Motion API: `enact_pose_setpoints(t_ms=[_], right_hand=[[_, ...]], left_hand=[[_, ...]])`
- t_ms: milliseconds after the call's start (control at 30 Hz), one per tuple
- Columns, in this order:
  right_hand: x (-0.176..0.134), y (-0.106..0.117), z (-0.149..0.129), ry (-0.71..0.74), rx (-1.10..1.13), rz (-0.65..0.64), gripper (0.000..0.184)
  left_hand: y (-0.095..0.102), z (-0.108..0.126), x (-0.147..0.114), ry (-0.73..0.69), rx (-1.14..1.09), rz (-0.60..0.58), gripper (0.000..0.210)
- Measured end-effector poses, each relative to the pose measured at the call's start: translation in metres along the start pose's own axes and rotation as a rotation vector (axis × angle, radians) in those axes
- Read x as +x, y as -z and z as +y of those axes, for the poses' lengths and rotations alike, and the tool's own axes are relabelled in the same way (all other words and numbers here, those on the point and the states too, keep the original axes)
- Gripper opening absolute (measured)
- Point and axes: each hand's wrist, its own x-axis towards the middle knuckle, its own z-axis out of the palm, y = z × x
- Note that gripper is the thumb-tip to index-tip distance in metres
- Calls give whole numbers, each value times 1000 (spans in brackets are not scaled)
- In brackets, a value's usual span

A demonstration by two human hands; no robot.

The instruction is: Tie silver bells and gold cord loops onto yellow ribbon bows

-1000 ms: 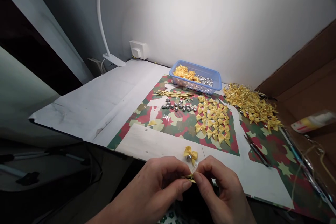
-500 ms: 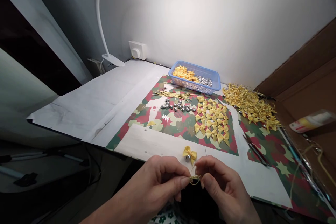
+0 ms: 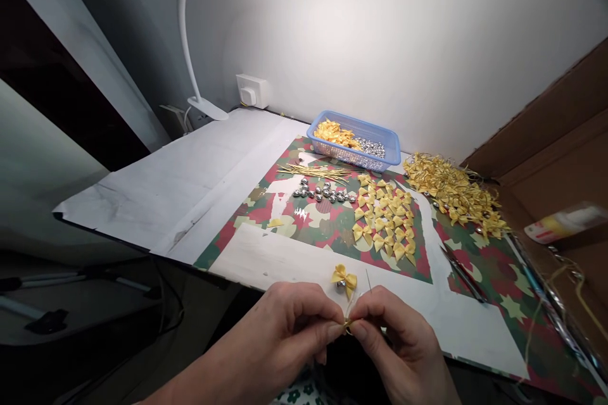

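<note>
A yellow ribbon bow [image 3: 344,280] with a small silver bell [image 3: 341,288] under it hangs just past my fingertips at the table's front edge. Thin gold cord [image 3: 350,324] runs from it to my hands. My left hand [image 3: 304,324] pinches the cord between thumb and forefinger. Close beside it, my right hand [image 3: 396,335] is closed on the same cord, its fingertips nearly touching the left ones. A thin straight strand [image 3: 369,280] sticks up above the right forefinger. The exact shape of the cord between the fingertips is partly hidden.
Rows of yellow bows [image 3: 384,218], loose silver bells [image 3: 325,192] and cut gold cords [image 3: 316,171] lie on the camouflage-patterned sheet. Behind stands a blue basket [image 3: 354,119]. To the right are a heap of corded bows [image 3: 453,193], tweezers [image 3: 465,275] and a bottle [image 3: 563,223].
My right hand has moved left and its fingers have closed on the cord against my left fingertips. The thin strand now shows above it. The bow stays nearly in place.
</note>
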Motion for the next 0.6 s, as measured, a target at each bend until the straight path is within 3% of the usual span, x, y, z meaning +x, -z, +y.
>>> enact_pose_setpoints(t_ms=[233,400,600], right_hand=[[-1,2,3,-18,-42,-17,22],[2,10,0,-32,-114,-153,21],[6,12,-1,0,-143,-184,19]], left_hand=[[-1,4,-1,-10,3,6,19],[-1,4,0,-28,50,8,21],[0,1,1,-57,132,6,21]])
